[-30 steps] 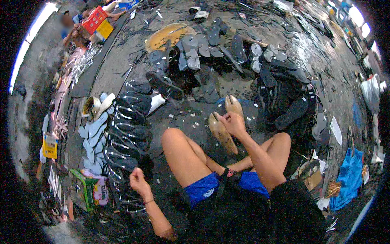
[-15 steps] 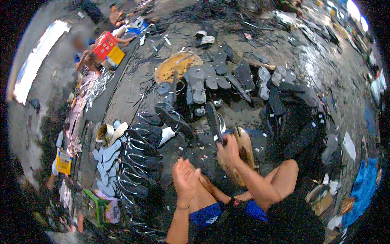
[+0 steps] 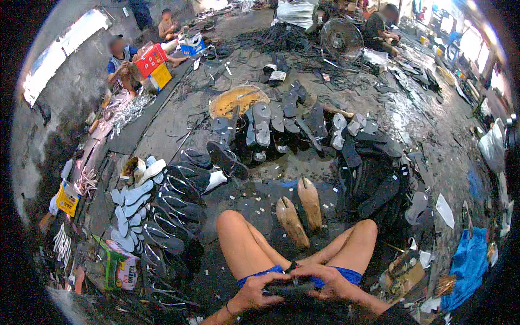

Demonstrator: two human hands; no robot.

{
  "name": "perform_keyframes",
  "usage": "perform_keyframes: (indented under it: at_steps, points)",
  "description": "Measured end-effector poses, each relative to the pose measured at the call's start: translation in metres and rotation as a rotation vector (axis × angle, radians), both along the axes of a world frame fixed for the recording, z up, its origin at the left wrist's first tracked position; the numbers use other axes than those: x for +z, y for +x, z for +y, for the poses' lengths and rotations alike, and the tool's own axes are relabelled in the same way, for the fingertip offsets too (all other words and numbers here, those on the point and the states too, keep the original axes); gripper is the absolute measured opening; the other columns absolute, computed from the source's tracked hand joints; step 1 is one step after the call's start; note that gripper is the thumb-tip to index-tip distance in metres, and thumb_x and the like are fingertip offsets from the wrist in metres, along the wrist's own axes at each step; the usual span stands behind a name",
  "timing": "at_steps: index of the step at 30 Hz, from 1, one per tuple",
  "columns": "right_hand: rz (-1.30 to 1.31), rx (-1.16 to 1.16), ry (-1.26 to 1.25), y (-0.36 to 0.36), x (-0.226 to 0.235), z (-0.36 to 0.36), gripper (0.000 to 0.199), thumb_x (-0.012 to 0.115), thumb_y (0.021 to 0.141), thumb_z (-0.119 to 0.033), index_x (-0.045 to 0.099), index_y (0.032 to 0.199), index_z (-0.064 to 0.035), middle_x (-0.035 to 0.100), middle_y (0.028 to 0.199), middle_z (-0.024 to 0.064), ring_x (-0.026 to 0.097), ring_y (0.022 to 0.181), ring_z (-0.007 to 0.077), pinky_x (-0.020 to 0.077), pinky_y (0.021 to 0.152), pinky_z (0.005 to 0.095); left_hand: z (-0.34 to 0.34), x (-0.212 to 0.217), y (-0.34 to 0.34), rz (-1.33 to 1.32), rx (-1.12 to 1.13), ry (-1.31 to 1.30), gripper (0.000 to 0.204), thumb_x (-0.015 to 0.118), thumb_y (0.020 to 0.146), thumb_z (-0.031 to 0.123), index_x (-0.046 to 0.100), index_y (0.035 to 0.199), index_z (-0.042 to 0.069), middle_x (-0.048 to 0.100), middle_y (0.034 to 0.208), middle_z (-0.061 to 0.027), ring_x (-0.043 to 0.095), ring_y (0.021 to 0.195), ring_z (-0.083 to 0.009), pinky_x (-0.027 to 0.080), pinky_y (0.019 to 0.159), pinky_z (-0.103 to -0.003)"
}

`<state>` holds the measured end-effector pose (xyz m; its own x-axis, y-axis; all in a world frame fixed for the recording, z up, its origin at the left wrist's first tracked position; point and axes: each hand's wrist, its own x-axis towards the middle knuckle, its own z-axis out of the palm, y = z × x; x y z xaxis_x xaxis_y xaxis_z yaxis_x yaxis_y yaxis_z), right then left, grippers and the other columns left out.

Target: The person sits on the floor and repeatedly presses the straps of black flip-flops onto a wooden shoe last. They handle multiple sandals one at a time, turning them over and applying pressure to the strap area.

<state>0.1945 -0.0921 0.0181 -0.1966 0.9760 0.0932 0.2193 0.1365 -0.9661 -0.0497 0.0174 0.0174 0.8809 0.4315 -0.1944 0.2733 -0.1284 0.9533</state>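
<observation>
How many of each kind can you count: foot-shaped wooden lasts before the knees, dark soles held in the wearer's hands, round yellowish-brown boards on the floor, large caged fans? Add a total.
Foot-shaped wooden lasts: 2
Dark sole held in the hands: 1
Round yellowish-brown board: 1
Large caged fan: 1
Total: 5

Fan (image 3: 340,40), red box (image 3: 150,59), seated co-worker (image 3: 375,33)
</observation>
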Motion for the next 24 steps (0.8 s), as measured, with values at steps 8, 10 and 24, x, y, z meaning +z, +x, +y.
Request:
perform_keyframes:
  at_steps: [8,10,24]
  points:
    - [0.089,0.167,-0.081,-0.006,-0.006,-0.034,0.052,0.07,0.082,-0.02,0.057,0.128,0.0011,0.052,0.14,0.0185,0.048,0.133,0.0336,0.0365,0.112,0.0436,-0.025,0.001,-0.014,-0.113,-0.068,0.12,0.046,0.072,0.075,0.011,0.058,0.118,0.005,0.063,0.121,-0.013,0.061,0.116,-0.0313,0.047,0.103,-0.04]
    - [-0.016,0.086,0.124,-0.013,-0.012,-0.037,0.048,0.067,0.084,-0.025,0.058,0.123,0.0013,0.049,0.141,0.021,0.045,0.134,0.0366,0.0353,0.113,0.045,-0.029,0.001,-0.015,-0.15,-0.062,0.233,0.041,0.069,0.079,0.014,0.058,0.117,0.004,0.063,0.119,-0.0139,0.061,0.115,-0.0326,0.047,0.102,-0.04]
    - [-0.618,-0.552,-0.619,0.003,-0.211,0.104,0.079,0.081,0.077,-0.027,0.044,0.139,0.0034,0.053,0.129,0.0299,0.057,0.111,0.0469,0.0456,0.101,0.0489,0.009,-0.028,0.011,0.048,1.103,-0.826,0.05,0.072,0.082,0.01,0.055,0.127,-0.005,0.068,0.113,-0.0185,0.07,0.098,-0.0287,0.057,0.089,-0.04]
